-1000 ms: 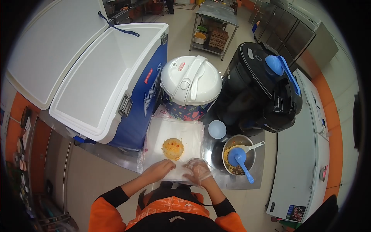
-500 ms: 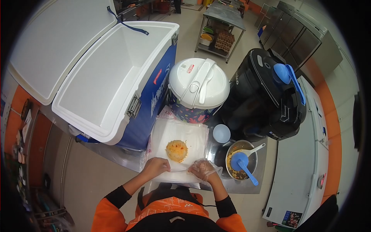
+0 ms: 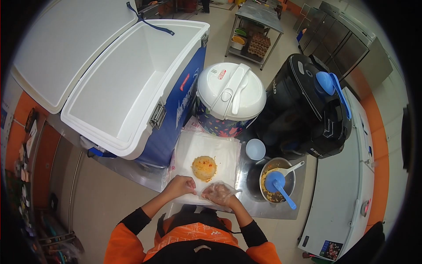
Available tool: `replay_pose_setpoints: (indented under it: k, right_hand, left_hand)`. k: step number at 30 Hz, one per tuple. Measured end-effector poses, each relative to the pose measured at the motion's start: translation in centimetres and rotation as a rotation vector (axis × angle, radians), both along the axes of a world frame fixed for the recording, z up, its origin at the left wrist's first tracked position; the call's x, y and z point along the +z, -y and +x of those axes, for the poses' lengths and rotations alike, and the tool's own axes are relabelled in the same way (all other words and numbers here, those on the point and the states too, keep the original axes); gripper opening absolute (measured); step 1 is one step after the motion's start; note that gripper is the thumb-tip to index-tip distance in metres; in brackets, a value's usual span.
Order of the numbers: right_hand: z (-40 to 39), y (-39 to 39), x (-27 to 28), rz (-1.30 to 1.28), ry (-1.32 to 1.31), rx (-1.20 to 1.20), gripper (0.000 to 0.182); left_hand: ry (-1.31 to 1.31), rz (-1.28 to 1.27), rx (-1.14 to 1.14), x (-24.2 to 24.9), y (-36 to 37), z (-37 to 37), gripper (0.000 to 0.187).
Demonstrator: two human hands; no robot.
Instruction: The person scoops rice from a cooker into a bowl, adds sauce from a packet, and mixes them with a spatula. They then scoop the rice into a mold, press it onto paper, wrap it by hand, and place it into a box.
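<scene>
A dome of yellow rice (image 3: 204, 168) with reddish bits on top sits on a stack of white wrapping paper (image 3: 225, 154). My bare left hand (image 3: 180, 185) is at the near side of the paper, its fingertips pinched on the sheet just below the rice. Close beside it on the right, my right hand (image 3: 218, 194) wears a clear plastic glove and has its fingers curled on the near part of the same sheet. The folded glove film partly hides those fingertips.
An open white-and-blue cooler box (image 3: 176, 97) stands left. Behind the paper is a white-lidded rice container (image 3: 231, 94) with a white spoon on it. Right are a black dispenser (image 3: 290, 110), a light-blue cup (image 3: 255, 149) and a metal pot (image 3: 293, 181) with a blue ladle (image 3: 278, 185).
My gloved right hand has moved left, closer to my left hand. My left hand has shifted slightly up and right. The view has shifted a little, and the rice dome stays on the paper.
</scene>
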State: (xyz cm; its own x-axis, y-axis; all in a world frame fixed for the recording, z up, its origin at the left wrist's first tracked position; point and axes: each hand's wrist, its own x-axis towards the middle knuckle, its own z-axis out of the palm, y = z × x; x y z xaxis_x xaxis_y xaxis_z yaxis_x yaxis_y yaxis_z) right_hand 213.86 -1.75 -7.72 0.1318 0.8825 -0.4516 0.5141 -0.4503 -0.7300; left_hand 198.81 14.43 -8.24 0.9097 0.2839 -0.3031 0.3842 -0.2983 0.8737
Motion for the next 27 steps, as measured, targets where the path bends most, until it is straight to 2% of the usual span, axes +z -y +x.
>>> replay_pose_setpoints:
  k: [2, 4, 7, 12, 17, 22, 27]
  right_hand:
    - [-0.1, -0.3, 0.3, -0.051, -0.018, 0.024, 0.032]
    - [-0.2, -0.5, -0.1, -0.035, -0.138, -0.065, 0.027]
    - [-0.4, -0.8, 1.1, -0.035, -0.146, -0.048, 0.025]
    - [-0.1, -0.6, -0.7, -0.014, -0.158, -0.035, 0.023]
    - [0.0, -0.7, -0.3, -0.021, -0.115, -0.066, 0.02]
    - [0.3, -0.7, -0.5, -0.082, -0.245, -0.137, 0.02]
    - [0.5, -0.6, -0.7, -0.064, -0.236, -0.12, 0.02]
  left_hand:
    - [0.002, -0.011, 0.008, 0.1, -0.1, 0.0, 0.026]
    - [0.015, 0.004, -0.002, 0.3, -0.2, 0.0, 0.027]
    - [0.024, 0.007, -0.008, 0.1, -0.3, 0.0, 0.026]
    - [0.025, -0.017, -0.009, 0.2, -0.3, 0.0, 0.025]
    - [0.044, -0.046, -0.012, -0.2, -0.5, -0.1, 0.025]
    - [0.035, -0.051, -0.032, 0.2, -0.5, 0.0, 0.025]
    - [0.005, -0.039, -0.067, 1.0, -0.6, 0.1, 0.026]
